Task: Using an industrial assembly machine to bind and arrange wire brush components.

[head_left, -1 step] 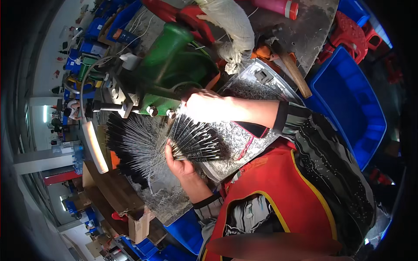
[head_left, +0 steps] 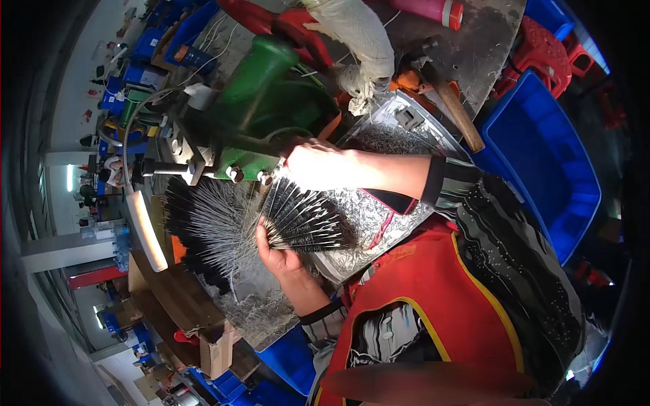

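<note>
My left hand (head_left: 279, 258) is closed at the near edge of a fan-shaped bundle of thin dark strips with shiny metallic ends (head_left: 301, 220). Its thumb lies upright along the bundle, and the other fingers are mostly hidden. Strong light washes out my right hand (head_left: 315, 164), which is curled closed at the bundle's upper end, against the green bench machine (head_left: 257, 95). Whatever sits between its fingertips is too bright and small to make out. Just left of the bundle, a spread of long thin grey strips with black ends (head_left: 210, 223) lies beneath the machine head.
A lit lamp (head_left: 147, 230) hangs at left. Right of the machine stands a metal tray (head_left: 332, 267) holding loose thin pieces and a phone (head_left: 393, 201). Farther right are a wooden-handled hammer (head_left: 455, 108) and a blue bin (head_left: 542, 162). Cardboard boxes (head_left: 176, 304) stand lower left.
</note>
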A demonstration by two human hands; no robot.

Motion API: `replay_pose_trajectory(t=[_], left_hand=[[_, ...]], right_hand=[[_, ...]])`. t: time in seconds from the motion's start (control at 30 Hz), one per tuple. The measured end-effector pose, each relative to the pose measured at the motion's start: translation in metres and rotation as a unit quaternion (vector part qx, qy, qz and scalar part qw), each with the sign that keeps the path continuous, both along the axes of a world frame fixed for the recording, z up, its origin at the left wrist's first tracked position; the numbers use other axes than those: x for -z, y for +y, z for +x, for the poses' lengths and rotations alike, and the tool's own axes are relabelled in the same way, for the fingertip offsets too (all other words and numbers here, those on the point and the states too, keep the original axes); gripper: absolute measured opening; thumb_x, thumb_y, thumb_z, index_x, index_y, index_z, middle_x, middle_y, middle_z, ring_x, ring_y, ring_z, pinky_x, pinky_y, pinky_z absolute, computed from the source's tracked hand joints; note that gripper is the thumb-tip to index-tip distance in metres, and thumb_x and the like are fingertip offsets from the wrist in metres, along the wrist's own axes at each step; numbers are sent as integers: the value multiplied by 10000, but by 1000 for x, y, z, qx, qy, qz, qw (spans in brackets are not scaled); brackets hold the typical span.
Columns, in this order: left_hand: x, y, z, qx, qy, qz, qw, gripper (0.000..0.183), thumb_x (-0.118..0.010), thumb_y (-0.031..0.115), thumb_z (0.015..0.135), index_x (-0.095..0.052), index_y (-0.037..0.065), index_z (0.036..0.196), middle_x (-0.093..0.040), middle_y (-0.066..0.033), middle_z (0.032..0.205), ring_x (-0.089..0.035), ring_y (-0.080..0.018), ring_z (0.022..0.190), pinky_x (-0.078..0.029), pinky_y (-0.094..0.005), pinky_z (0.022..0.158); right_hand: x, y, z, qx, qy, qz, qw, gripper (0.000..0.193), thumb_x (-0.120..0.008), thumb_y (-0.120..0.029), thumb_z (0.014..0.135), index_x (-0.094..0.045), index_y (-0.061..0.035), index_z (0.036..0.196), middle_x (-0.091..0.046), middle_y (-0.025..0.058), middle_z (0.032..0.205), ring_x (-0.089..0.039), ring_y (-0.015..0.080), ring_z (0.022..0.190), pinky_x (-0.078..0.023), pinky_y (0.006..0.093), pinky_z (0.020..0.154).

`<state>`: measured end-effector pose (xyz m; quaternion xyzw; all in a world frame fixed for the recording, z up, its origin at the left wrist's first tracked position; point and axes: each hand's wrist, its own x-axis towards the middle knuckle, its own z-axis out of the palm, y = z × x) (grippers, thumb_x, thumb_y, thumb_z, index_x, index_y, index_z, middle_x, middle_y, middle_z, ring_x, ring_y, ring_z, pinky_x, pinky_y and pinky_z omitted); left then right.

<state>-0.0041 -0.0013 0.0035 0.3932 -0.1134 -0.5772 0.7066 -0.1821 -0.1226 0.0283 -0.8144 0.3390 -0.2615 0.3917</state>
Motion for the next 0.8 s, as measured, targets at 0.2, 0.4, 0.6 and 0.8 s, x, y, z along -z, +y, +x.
replay_pose_trajectory(t=[0.2,0.4,0.6,0.8], left_hand=[[-3,2,-5,12,-3,-5,1000,250,-440,199,837,-521,29,1001,-551,-127,1011,-538,-255,910,-445,-411,811],[-1,2,-2,3,-30,4,1000,311,-412,259,850,-506,22,1028,-553,-117,1020,-541,-256,909,-452,-404,789],[10,-1,8,28,16,7,999,264,-448,211,835,-521,20,1002,-558,-117,1004,-543,-251,898,-448,-394,800],[9,22,-1,21,-395,-181,900,523,-569,3,722,-327,-57,1183,-437,-169,1137,-473,-243,979,-409,-351,847]], right_hand=[[2,-4,1,30,-18,-94,995,101,-489,-83,682,-578,-34,686,-557,119,622,-568,246,571,-470,329,581],[3,21,-15,66,-2,-333,941,89,-501,-67,659,-577,-21,658,-569,122,646,-592,250,615,-469,342,633],[14,-6,7,-88,185,-144,968,156,-488,-118,746,-552,24,757,-562,135,653,-563,245,565,-469,333,524],[35,-17,29,-24,-168,-101,980,128,-542,-136,577,-496,-28,524,-466,114,471,-467,204,426,-384,326,414]])
